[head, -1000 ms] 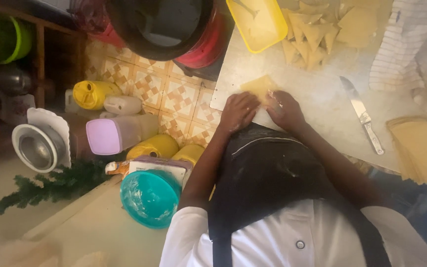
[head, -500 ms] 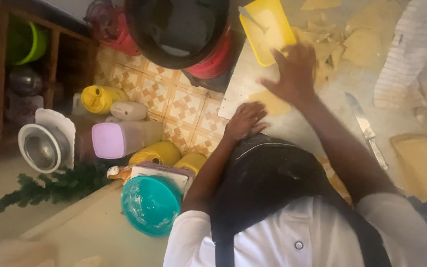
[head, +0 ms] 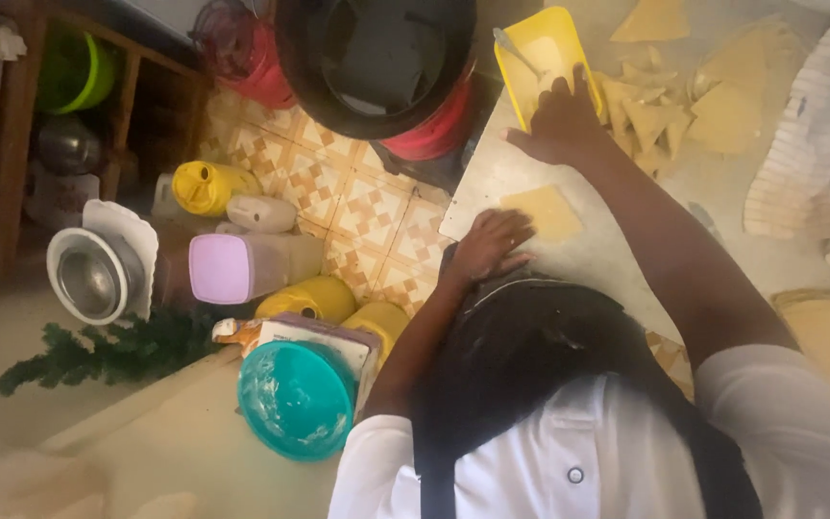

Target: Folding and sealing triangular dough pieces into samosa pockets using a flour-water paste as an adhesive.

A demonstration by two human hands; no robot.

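- The right hand point(head: 564, 120) reaches out over the counter point(head: 617, 259), its fingers spread flat and gripping nothing, their tips at the near edge of the yellow tray point(head: 535, 58).
- Just to that hand's right lies a pile of folded pastry triangles point(head: 650, 111), with larger flat pastry sheets point(head: 727, 115) beyond them.
- The left hand point(head: 492, 245) rests at the counter's edge nearer the body, fingers loosely curled and open, touching the edge of a flat pastry piece point(head: 545, 211).
- This pastry piece lies between the two hands, well short of the right hand.
- Below the left hand, down on the tiled floor point(head: 357, 207), stand yellow jugs point(head: 208, 185) and a teal bowl point(head: 295, 399).
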